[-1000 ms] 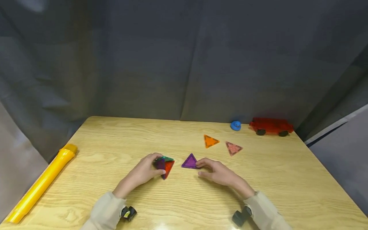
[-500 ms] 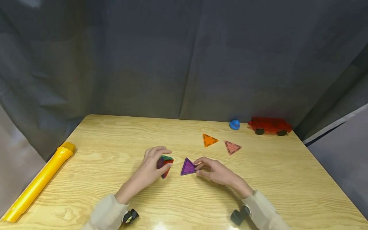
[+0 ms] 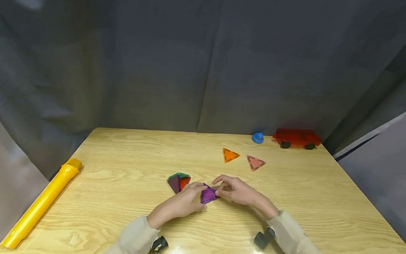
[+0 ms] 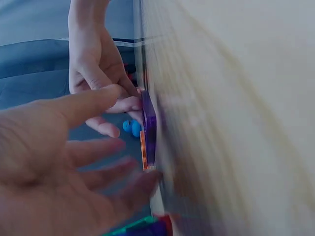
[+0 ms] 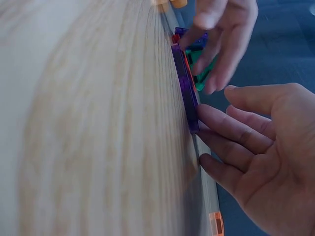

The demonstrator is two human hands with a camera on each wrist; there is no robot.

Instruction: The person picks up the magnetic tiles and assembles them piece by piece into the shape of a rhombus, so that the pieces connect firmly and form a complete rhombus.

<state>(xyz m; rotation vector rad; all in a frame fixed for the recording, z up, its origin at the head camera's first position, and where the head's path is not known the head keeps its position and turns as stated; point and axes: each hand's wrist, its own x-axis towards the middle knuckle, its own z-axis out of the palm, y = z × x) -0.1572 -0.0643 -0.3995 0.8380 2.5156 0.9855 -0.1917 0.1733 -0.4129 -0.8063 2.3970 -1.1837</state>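
A translucent purple triangular magnetic tile (image 3: 208, 195) lies flat on the wooden table between the two hands. My right hand (image 3: 238, 190) touches its right side; in the right wrist view the relaxed fingertips (image 5: 209, 115) meet the tile's edge, with the thumb held apart. At the tile's left side, my left hand (image 3: 182, 204) reaches over with fingers spread; in the left wrist view its thumb and fingers stand off the tile. Just behind the left hand sits a joined shape of triangular tiles, with dark purple (image 3: 173, 183), green (image 3: 179, 175) and red (image 3: 184, 181) faces, partly hidden.
Farther back lie an orange triangular tile (image 3: 230, 155) and a pink one (image 3: 255, 163). A blue toy duck (image 3: 258, 137) and a red toy car base (image 3: 296, 138) stand near the back edge. A long yellow tube (image 3: 41, 204) lies along the left edge.
My left hand has let go of the joined tiles and moved right to the purple tile. That tile has turned and slid towards the front, with the right fingers staying at it.
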